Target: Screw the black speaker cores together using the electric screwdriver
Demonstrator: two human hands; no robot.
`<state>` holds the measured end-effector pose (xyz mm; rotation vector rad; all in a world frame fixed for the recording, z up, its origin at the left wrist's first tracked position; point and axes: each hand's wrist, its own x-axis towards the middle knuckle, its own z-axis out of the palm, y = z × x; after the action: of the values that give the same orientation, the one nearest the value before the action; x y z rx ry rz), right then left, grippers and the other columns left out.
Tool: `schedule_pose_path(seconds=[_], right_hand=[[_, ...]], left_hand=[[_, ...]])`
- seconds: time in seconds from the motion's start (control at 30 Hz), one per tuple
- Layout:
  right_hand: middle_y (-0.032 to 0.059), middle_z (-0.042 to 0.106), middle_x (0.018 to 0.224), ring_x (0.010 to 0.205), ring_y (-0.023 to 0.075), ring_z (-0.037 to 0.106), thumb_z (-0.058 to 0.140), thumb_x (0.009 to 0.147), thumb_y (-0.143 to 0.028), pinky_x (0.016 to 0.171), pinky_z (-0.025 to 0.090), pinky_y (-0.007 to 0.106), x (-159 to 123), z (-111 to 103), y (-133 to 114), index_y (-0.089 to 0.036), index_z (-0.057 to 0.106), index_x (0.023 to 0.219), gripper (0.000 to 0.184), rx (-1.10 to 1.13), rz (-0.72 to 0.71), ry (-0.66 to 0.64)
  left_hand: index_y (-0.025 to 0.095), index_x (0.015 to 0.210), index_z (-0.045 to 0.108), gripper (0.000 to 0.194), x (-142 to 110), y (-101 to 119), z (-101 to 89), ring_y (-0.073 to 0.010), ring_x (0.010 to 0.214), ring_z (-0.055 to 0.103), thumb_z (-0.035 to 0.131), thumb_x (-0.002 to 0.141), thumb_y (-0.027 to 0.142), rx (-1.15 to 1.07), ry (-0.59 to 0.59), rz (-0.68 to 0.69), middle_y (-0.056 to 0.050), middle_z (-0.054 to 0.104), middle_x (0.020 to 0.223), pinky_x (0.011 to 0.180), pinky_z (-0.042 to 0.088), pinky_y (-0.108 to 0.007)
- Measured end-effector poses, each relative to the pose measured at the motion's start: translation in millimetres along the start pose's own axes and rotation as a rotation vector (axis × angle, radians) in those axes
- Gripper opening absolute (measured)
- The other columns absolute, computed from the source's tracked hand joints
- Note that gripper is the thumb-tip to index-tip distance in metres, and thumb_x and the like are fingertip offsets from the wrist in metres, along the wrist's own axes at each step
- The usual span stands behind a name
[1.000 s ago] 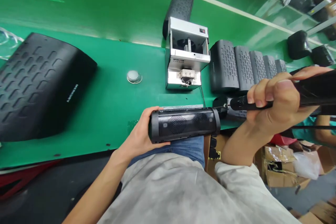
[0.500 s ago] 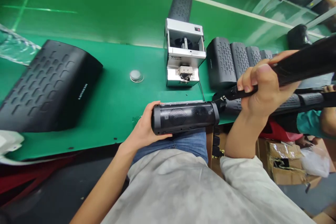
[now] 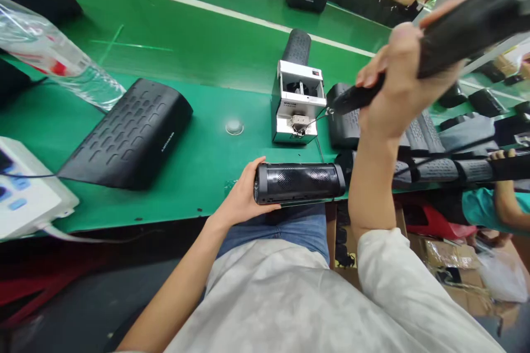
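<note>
My left hand (image 3: 241,201) grips the left end of a black cylindrical speaker body (image 3: 298,182) that lies sideways at the near edge of the green table (image 3: 199,160), over my lap. My right hand (image 3: 401,85) is closed round a black electric screwdriver (image 3: 418,49), raised above the table. The driver's tip points left and sits just beside the silver screw feeder box (image 3: 298,102), close to its front outlet.
A large black speaker cover (image 3: 130,132) lies at the left, with a white device (image 3: 25,193) and a clear plastic bag (image 3: 53,55) beyond it. A row of black covers (image 3: 418,138) stands to the right. A small round cap (image 3: 234,127) rests mid-table. Another person's arm (image 3: 503,198) shows at the right.
My right hand lifted the screwdriver from the speaker's right end up and back to the screw feeder. My left hand kept hold of the speaker. The view tilted up.
</note>
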<state>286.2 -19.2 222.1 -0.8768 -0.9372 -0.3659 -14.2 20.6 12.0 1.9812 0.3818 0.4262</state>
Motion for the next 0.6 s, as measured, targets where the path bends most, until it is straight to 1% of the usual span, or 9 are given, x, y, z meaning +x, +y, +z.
schedule_pose_path(seconds=[0.07, 0.17, 0.27, 0.33, 0.4, 0.47, 0.53, 0.57, 0.6], right_hand=[[-0.0088, 0.051, 0.078, 0.047, 0.0114, 0.042, 0.083, 0.109, -0.061, 0.044, 0.036, 0.032, -10.3, 16.0, 17.7, -0.032, 0.056, 0.119, 0.041, -0.049, 0.015, -0.045], [-0.0081, 0.056, 0.083, 0.048, 0.0135, 0.037, 0.085, 0.101, -0.079, 0.044, 0.037, 0.039, -11.8, 19.0, 34.8, -0.036, 0.052, 0.12, 0.057, -0.133, 0.09, -0.107], [-0.0089, 0.052, 0.082, 0.05, 0.015, 0.033, 0.079, 0.103, -0.081, 0.046, 0.037, 0.04, -5.1, 9.8, 44.6, -0.038, 0.045, 0.121, 0.057, -0.196, 0.154, -0.14], [-0.0095, 0.05, 0.081, 0.051, 0.0151, 0.031, 0.081, 0.101, -0.079, 0.045, 0.035, 0.039, -3.6, 6.0, 44.4, -0.039, 0.045, 0.121, 0.058, -0.19, 0.171, -0.13], [-0.0102, 0.048, 0.076, 0.05, 0.0147, 0.03, 0.086, 0.098, -0.075, 0.044, 0.033, 0.037, -6.3, 6.9, 34.2, -0.038, 0.048, 0.121, 0.058, -0.166, 0.173, -0.11], [-0.0108, 0.042, 0.07, 0.048, 0.0139, 0.033, 0.091, 0.097, -0.061, 0.043, 0.032, 0.034, -11.0, 10.5, 11.4, -0.036, 0.054, 0.117, 0.049, -0.119, 0.162, -0.107], [-0.0111, 0.037, 0.066, 0.046, 0.012, 0.036, 0.088, 0.096, -0.038, 0.041, 0.031, 0.029, -13.4, 11.3, -22.9, -0.033, 0.063, 0.113, 0.031, -0.018, 0.109, -0.101], [-0.0106, 0.036, 0.065, 0.045, 0.0109, 0.038, 0.084, 0.095, -0.029, 0.04, 0.03, 0.027, -12.6, 9.0, -43.0, -0.031, 0.066, 0.109, 0.022, 0.042, 0.071, -0.088], [-0.0094, 0.036, 0.065, 0.045, 0.0102, 0.04, 0.08, 0.096, -0.026, 0.04, 0.031, 0.026, -10.1, 4.2, -63.9, -0.03, 0.067, 0.103, 0.015, 0.068, 0.075, -0.119]], left_hand=[[0.028, 0.182, 0.03, 0.125, -0.2, 0.4, 0.3, -0.0456, 0.162, 0.062, 0.104, 0.085, 0.058, 0.0, 0.004, 0.003, -0.022, 0.054, 0.173, 0.138, 0.052, -0.064], [0.028, 0.183, 0.03, 0.127, 0.2, 0.3, 0.8, -0.0459, 0.163, 0.061, 0.104, 0.085, 0.059, 0.008, 0.013, 0.018, -0.022, 0.054, 0.175, 0.138, 0.052, -0.063], [0.027, 0.186, 0.028, 0.13, 1.0, -2.5, 2.2, -0.0461, 0.164, 0.06, 0.103, 0.086, 0.06, 0.008, 0.025, 0.059, -0.022, 0.054, 0.175, 0.138, 0.052, -0.063], [0.027, 0.187, 0.027, 0.131, 1.7, -6.2, 4.5, -0.0464, 0.164, 0.06, 0.103, 0.087, 0.061, 0.009, 0.037, 0.098, -0.023, 0.055, 0.175, 0.138, 0.052, -0.063], [0.026, 0.188, 0.026, 0.133, 2.5, -11.0, 8.1, -0.0476, 0.165, 0.058, 0.103, 0.087, 0.062, 0.017, 0.063, 0.139, -0.024, 0.053, 0.177, 0.139, 0.051, -0.064], [0.025, 0.19, 0.025, 0.137, 3.8, -16.3, 12.4, -0.0492, 0.166, 0.057, 0.104, 0.085, 0.064, 0.021, 0.094, 0.178, -0.025, 0.052, 0.179, 0.139, 0.05, -0.066], [0.025, 0.192, 0.02, 0.142, 5.6, -21.0, 16.1, -0.0503, 0.167, 0.055, 0.104, 0.085, 0.065, 0.02, 0.111, 0.215, -0.026, 0.052, 0.179, 0.139, 0.048, -0.068], [0.025, 0.193, 0.017, 0.144, 6.7, -23.0, 17.4, -0.0511, 0.168, 0.054, 0.104, 0.085, 0.066, 0.02, 0.111, 0.234, -0.027, 0.052, 0.179, 0.14, 0.047, -0.07], [0.025, 0.194, 0.013, 0.147, 7.8, -24.8, 18.3, -0.052, 0.17, 0.051, 0.103, 0.085, 0.068, 0.021, 0.107, 0.256, -0.028, 0.051, 0.179, 0.14, 0.045, -0.072]])
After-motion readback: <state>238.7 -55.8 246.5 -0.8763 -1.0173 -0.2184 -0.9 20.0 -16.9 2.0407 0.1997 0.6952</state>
